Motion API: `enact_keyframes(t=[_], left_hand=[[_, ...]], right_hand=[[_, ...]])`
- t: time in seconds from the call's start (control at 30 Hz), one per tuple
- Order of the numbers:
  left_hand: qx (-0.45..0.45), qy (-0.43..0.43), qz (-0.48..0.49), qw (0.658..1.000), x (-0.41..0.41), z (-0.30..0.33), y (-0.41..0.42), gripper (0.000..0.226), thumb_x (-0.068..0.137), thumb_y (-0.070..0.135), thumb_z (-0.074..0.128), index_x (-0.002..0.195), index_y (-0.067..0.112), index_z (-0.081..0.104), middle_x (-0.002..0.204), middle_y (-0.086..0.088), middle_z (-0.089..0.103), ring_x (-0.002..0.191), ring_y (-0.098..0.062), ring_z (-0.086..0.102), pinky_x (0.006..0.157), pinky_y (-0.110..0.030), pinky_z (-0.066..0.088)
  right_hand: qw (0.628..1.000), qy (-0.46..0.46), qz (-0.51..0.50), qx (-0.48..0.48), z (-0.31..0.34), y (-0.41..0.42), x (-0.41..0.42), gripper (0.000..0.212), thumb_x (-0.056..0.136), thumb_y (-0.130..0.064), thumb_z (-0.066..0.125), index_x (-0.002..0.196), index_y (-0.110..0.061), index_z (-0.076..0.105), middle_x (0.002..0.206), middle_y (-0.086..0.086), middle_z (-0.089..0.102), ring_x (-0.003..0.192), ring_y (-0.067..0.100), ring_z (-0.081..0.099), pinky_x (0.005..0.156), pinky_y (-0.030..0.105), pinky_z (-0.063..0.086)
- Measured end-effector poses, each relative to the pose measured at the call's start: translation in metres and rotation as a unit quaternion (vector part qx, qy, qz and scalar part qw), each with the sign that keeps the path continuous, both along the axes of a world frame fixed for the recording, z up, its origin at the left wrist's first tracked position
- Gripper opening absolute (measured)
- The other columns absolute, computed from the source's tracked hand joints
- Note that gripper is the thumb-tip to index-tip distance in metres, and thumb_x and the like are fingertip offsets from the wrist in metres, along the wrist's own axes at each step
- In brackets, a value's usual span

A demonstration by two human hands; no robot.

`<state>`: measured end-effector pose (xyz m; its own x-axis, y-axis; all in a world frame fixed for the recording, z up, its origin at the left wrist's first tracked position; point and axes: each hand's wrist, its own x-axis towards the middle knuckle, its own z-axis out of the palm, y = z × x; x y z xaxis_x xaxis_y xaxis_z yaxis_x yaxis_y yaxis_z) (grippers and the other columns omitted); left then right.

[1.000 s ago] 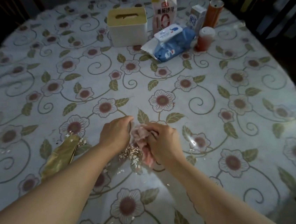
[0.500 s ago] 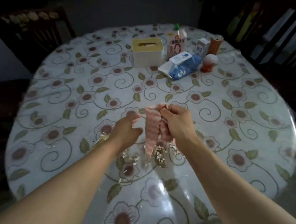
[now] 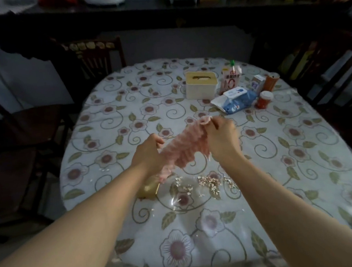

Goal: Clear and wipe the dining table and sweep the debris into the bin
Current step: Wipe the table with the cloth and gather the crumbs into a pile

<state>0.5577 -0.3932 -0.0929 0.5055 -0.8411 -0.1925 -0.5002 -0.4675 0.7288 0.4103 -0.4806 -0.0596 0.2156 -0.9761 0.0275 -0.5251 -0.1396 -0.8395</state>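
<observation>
Head view only: tissue box [image 3: 201, 85] at the far side of the table [image 3: 304, 163], cream body, tan slotted lid, contents not visible to us. Right of it a white pouch [image 3: 231, 79] with a green cap and red print, a small white carton [image 3: 257, 83], an orange can [image 3: 271, 82] tilted, and a red jar [image 3: 264, 99] with a white lid; all closed, so we can't see what is in them. Blue wet-wipe pack [image 3: 237, 101] lies flat in front of the pouch, flap shut. We hold the pink cloth [image 3: 183, 149] off the table between both hands: left hand [image 3: 149, 155] pinches its lower-left end, right hand [image 3: 222, 137] has fingers curled round the upper-right end, cloth stretched on a diagonal between them. Debris [image 3: 208, 181], pale crumbs, sits on the table just below the cloth, in a loose patch between the forearms, with a few stray bits further left. Gold wrapper [image 3: 149, 188] lies on the table beside the crumbs, partly under the left wrist. Dark wooden chairs [image 3: 89, 57] around the table, a shelf with appliances behind. Versus half a second ago: the cloth was bunched upright with the hands close together, now it is pulled open and the hands are apart; one second ago it was pressed on the table at the crumbs. Camera has tilted up, so more of the room shows.
</observation>
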Motion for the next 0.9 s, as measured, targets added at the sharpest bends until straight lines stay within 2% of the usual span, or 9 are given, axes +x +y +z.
enact_keyframes(t=[0.1, 0.17, 0.27, 0.4, 0.57, 0.67, 0.77, 0.83, 0.9], left_hand=[[0.024, -0.009, 0.008, 1.000, 0.006, 0.009, 0.006, 0.044, 0.079, 0.007, 0.059, 0.119, 0.024, 0.051, 0.128, 0.003, 0.054, 0.108, -0.016, 0.055, 0.067, -0.024, 0.043], [0.011, -0.026, 0.010, 1.000, 0.009, 0.014, 0.010, 0.047, 0.077, 0.001, 0.057, 0.118, 0.024, 0.053, 0.132, 0.001, 0.054, 0.108, -0.016, 0.055, 0.058, -0.022, 0.041], [0.004, -0.030, -0.001, 1.000, 0.009, 0.015, 0.013, 0.048, 0.076, -0.001, 0.056, 0.118, 0.023, 0.053, 0.132, 0.001, 0.054, 0.114, -0.017, 0.054, 0.069, -0.026, 0.044], [0.015, -0.032, -0.021, 0.999, 0.003, 0.012, 0.008, 0.052, 0.083, 0.004, 0.057, 0.127, 0.029, 0.047, 0.138, 0.002, 0.049, 0.114, -0.017, 0.053, 0.069, -0.026, 0.044], [-0.030, 0.102, -0.093, 0.990, -0.010, 0.019, 0.000, 0.060, 0.084, 0.001, 0.049, 0.134, 0.034, 0.043, 0.150, 0.004, 0.033, 0.130, -0.018, 0.039, 0.081, -0.028, 0.043], [-0.013, 0.125, -0.140, 0.982, -0.019, 0.027, -0.004, 0.035, 0.081, 0.009, 0.060, 0.112, 0.024, 0.064, 0.138, 0.001, 0.049, 0.116, -0.016, 0.050, 0.090, -0.031, 0.041], [-0.004, 0.155, -0.141, 0.978, -0.024, 0.032, -0.007, 0.004, 0.077, 0.009, 0.064, 0.078, 0.010, 0.068, 0.087, -0.004, 0.067, 0.086, -0.020, 0.060, 0.081, -0.034, 0.044], [-0.016, 0.155, -0.122, 0.980, -0.025, 0.033, -0.013, 0.021, 0.079, 0.014, 0.065, 0.061, 0.018, 0.056, 0.071, 0.002, 0.058, 0.070, -0.015, 0.054, 0.070, -0.030, 0.040], [0.003, 0.077, -0.128, 0.989, -0.028, 0.034, -0.021, 0.024, 0.082, 0.021, 0.063, 0.062, 0.023, 0.050, 0.074, 0.007, 0.055, 0.069, -0.011, 0.053, 0.069, -0.030, 0.040]], right_hand=[[0.997, 0.064, 0.052, -0.001, -0.001, 0.009, 0.007, 0.034, 0.093, -0.006, 0.038, 0.062, -0.014, 0.049, 0.059, 0.000, 0.049, 0.050, 0.011, 0.044, 0.032, 0.011, 0.029], [0.997, 0.064, 0.047, -0.017, -0.002, 0.010, 0.010, 0.035, 0.095, -0.009, 0.037, 0.062, -0.015, 0.048, 0.059, -0.002, 0.048, 0.051, 0.010, 0.044, 0.034, 0.013, 0.027], [0.993, 0.099, 0.065, -0.017, -0.005, 0.014, 0.007, 0.038, 0.094, -0.006, 0.035, 0.059, -0.016, 0.045, 0.060, -0.001, 0.048, 0.051, 0.010, 0.044, 0.030, 0.011, 0.029], [0.993, 0.094, 0.066, -0.021, 0.001, 0.012, 0.004, 0.031, 0.092, -0.004, 0.032, 0.068, -0.013, 0.050, 0.065, 0.002, 0.052, 0.056, 0.012, 0.046, 0.043, 0.025, 0.030], [0.992, 0.045, 0.114, 0.009, 0.018, 0.004, 0.003, 0.028, 0.092, -0.005, 0.035, 0.071, -0.007, 0.052, 0.065, 0.008, 0.053, 0.056, 0.018, 0.045, 0.054, 0.028, 0.033], [0.994, -0.021, 0.097, 0.055, 0.024, -0.005, -0.001, 0.026, 0.095, -0.012, 0.039, 0.085, -0.001, 0.061, 0.077, 0.014, 0.061, 0.070, 0.024, 0.055, 0.063, 0.036, 0.045], [0.998, -0.016, 0.036, 0.055, 0.023, -0.016, -0.013, 0.030, 0.095, -0.017, 0.041, 0.075, -0.014, 0.062, 0.078, 0.011, 0.065, 0.072, 0.026, 0.061, 0.065, 0.037, 0.050], [0.999, 0.013, 0.001, 0.046, 0.018, -0.020, -0.025, 0.029, 0.095, -0.014, 0.041, 0.072, -0.015, 0.058, 0.068, 0.006, 0.058, 0.060, 0.020, 0.053, 0.053, 0.028, 0.042], [0.999, 0.004, -0.013, 0.038, 0.015, -0.021, -0.035, 0.025, 0.093, -0.011, 0.042, 0.077, -0.006, 0.060, 0.065, 0.006, 0.052, 0.056, 0.017, 0.045, 0.049, 0.025, 0.034]])
